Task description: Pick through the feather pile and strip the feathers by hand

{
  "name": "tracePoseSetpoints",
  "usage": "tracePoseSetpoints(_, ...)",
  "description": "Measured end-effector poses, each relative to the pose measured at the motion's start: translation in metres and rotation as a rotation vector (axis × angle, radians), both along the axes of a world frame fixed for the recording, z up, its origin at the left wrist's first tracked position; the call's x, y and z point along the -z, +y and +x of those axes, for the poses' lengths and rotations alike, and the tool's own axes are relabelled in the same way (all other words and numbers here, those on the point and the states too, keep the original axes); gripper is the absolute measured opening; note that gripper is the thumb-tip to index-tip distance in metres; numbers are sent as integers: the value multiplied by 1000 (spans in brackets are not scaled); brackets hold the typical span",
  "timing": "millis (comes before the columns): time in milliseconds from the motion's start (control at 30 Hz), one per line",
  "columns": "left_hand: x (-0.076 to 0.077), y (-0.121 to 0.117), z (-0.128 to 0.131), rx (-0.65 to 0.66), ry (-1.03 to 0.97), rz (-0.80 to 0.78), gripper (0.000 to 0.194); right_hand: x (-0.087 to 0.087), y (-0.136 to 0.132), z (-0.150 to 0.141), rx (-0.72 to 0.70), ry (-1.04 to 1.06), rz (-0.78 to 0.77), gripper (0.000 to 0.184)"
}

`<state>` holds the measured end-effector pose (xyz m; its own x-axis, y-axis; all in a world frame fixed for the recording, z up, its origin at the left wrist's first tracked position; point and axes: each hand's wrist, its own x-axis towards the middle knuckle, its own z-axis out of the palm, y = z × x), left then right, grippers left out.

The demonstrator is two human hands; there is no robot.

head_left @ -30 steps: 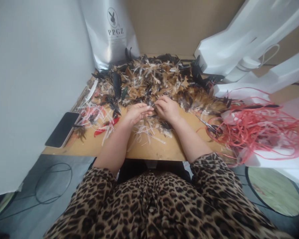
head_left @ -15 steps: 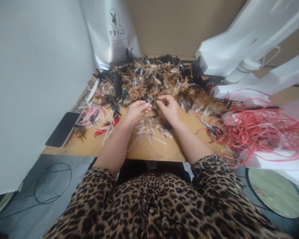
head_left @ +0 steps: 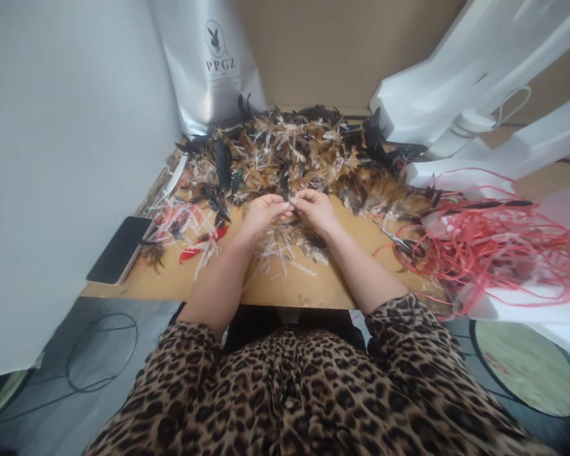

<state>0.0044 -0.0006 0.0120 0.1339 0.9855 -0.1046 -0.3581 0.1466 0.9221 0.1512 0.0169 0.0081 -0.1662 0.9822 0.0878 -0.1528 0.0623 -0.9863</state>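
At the near edge of a pile of brown and black feathers [head_left: 308,142], my two hands meet fingertip to fingertip. My left hand [head_left: 265,214] is closed in a pinch on a small dark feather [head_left: 285,185], which points up and away from the fingers. From the other side my right hand [head_left: 316,210] pinches at the same spot, thumb and forefinger together at the feather's base. The fingers hide that base. Just below the hands lie thin whitish strips [head_left: 285,253] and a few loose pale-brown feathers [head_left: 316,248].
Scissors [head_left: 396,238] lie to the right, beside a tangle of red plastic ribbon [head_left: 498,253]. On the left are a phone [head_left: 121,249], a red feather [head_left: 203,244] and pink-white strips [head_left: 178,215]. A silver bag [head_left: 213,82] stands behind; white packaging [head_left: 418,107] leans at right.
My right hand has moved slightly left and down, so its fingertips now meet those of my left hand. The gap between the hands has closed.
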Motion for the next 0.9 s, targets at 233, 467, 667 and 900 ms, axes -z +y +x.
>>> tracePoseSetpoints(233, 0, -1, -3, 97, 57, -55, 22, -4, 0, 4, 13, -163, 111, 26)
tracePoseSetpoints(467, -2, 3, -9, -96, -7, -52, 22, -7, 6, 24, 29, -708, 178, 18)
tracePoseSetpoints(667, -3, 6, -11, -155, 8, -54, 21, -4, 5, 23, -14, -1203, 287, 8)
tracePoseSetpoints(900, 0, 6, -12, -137, 15, -32, 24, -15, 4, 30, -106, -776, 100, 12)
